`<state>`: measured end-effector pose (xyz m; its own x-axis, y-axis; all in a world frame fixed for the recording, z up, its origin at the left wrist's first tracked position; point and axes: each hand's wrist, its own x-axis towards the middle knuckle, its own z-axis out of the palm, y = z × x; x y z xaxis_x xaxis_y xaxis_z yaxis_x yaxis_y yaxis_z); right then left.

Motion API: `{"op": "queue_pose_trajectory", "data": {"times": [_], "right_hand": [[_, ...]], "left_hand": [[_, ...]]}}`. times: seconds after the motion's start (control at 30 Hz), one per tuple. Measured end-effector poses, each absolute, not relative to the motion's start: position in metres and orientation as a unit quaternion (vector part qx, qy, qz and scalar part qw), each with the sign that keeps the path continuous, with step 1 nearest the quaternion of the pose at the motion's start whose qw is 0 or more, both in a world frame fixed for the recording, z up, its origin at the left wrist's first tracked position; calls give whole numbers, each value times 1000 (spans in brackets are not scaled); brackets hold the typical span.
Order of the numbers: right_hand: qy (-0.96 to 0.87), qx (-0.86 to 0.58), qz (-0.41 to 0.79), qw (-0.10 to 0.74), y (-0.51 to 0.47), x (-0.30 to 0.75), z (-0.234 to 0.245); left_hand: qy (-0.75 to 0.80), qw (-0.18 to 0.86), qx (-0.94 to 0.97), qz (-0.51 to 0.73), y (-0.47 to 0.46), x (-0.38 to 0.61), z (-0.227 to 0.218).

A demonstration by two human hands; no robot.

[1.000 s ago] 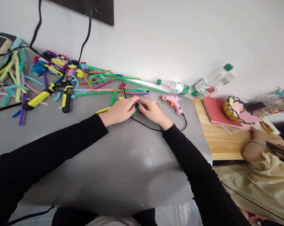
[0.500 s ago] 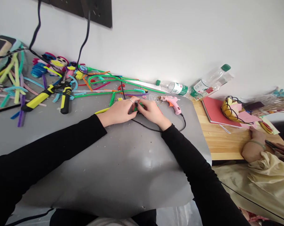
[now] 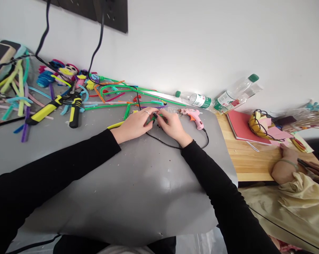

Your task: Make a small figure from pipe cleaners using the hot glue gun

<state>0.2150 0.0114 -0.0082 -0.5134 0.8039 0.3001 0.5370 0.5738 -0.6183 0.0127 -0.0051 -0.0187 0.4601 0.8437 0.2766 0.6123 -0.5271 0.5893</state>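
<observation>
My left hand (image 3: 135, 124) and my right hand (image 3: 173, 127) meet above the grey table, fingers curled in and fingertips close together. Pinched between them is a small piece of green pipe cleaner (image 3: 153, 119), mostly hidden by the fingers. A yellow pipe cleaner (image 3: 115, 125) pokes out beside my left hand. Just right of my right hand lies a pink glue gun (image 3: 193, 117), its black cord running under both hands. A short folded green pipe cleaner (image 3: 127, 112) rests behind my left hand.
Yellow-black pliers (image 3: 74, 111), pipe cleaners and fuzzy figures (image 3: 66, 70) crowd the left and back. Plastic bottles (image 3: 202, 100) lean along the wall. On the wooden table (image 3: 244, 158) at right are a red book (image 3: 239, 125), a basket (image 3: 258, 125) and another person's arm (image 3: 285, 169).
My fingers have shifted slightly around the green piece, and less of it shows now. The hands stay in nearly the same place; the view has moved a little.
</observation>
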Motion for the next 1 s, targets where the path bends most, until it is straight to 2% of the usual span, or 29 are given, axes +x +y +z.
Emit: {"op": "queue_pose_trajectory", "data": {"times": [0.27,1.0], "right_hand": [[-831,-391,213,333,14,217,-11],[-831,-388,240,317,11,215,-7]], "left_hand": [[436,186,828,301,-5,13,-21],[433,170,826,319,-4,11,-25]]}}
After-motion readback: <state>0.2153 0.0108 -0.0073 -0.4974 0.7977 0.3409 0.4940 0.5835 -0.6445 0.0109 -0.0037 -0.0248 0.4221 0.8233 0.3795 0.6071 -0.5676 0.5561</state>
